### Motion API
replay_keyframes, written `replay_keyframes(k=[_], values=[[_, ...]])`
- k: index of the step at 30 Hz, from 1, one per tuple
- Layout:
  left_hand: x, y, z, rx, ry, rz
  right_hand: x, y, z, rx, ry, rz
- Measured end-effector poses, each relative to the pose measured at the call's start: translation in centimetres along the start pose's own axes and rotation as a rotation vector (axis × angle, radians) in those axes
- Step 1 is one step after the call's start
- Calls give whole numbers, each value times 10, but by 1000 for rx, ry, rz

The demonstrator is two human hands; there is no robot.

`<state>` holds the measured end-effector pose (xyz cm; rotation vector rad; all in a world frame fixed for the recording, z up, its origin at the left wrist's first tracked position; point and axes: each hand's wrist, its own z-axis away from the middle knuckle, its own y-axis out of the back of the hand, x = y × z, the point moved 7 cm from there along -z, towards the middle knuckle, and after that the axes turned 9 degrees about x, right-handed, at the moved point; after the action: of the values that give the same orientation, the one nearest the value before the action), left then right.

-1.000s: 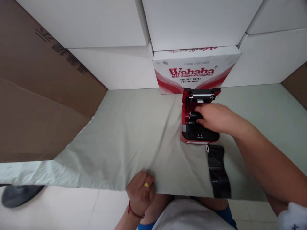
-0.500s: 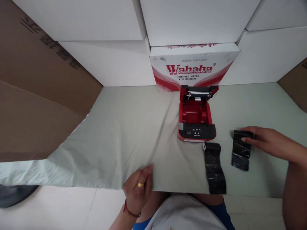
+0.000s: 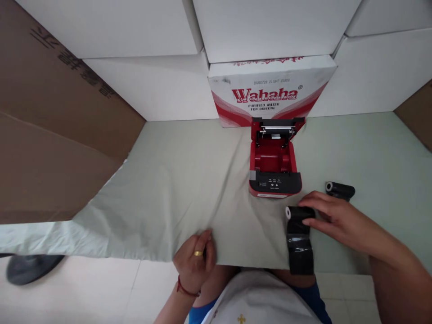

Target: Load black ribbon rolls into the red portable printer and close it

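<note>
A red and black label printer [image 3: 275, 182] stands with its lid raised, and its red inner bay holds no roll. In front of it lies a black film roll [image 3: 300, 212] with a white core, a loose strip trailing toward the table's front edge. My right hand [image 3: 332, 220] closes its thumb and fingers on the right end of this roll. Behind that hand, a second black roll [image 3: 340, 189] lies on the cloth, partly hidden. My left hand [image 3: 195, 256] rests at the front edge with fingers curled in, a gold ring on one finger; nothing shows in it.
A pale green cloth [image 3: 182, 180] covers the table. A Wahaba-style printed water carton, lettered Wahaha [image 3: 270, 90], stands right behind the printer against stacked white boxes [image 3: 148, 90]. A large brown cardboard box [image 3: 60, 148] borders the left, another brown box [image 3: 415, 112] the right.
My right hand has let go of the right-hand roll and moved left onto the roll in front of the printer. The right-hand roll now lies turned sideways. My left hand has stayed put.
</note>
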<state>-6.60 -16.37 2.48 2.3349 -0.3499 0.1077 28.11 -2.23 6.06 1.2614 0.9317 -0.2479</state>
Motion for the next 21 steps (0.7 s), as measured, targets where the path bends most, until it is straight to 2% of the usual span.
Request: replay_keyframes(k=[2,4,6,9,12,15,19,21], values=[[0,0,-1,-2,0,0,-19,29,-5,29,40,-65],[0,1,-4,-15,33,34,-36,58,-21,143,54,-60],[1,2,-10,-40,108,121,-46,74,-46,280,39,7],[14,3,-26,-56,184,255,-51,63,-89,348,18,192],[41,2,-51,-25,117,309,-54,32,-121,294,2,413],[70,-9,-79,-4,-12,375,-55,14,-136,242,-97,587],[101,-34,-109,-44,-131,457,-59,11,-142,244,-150,693],[110,-46,-117,-83,-133,453,-59,11,-146,254,-137,685]])
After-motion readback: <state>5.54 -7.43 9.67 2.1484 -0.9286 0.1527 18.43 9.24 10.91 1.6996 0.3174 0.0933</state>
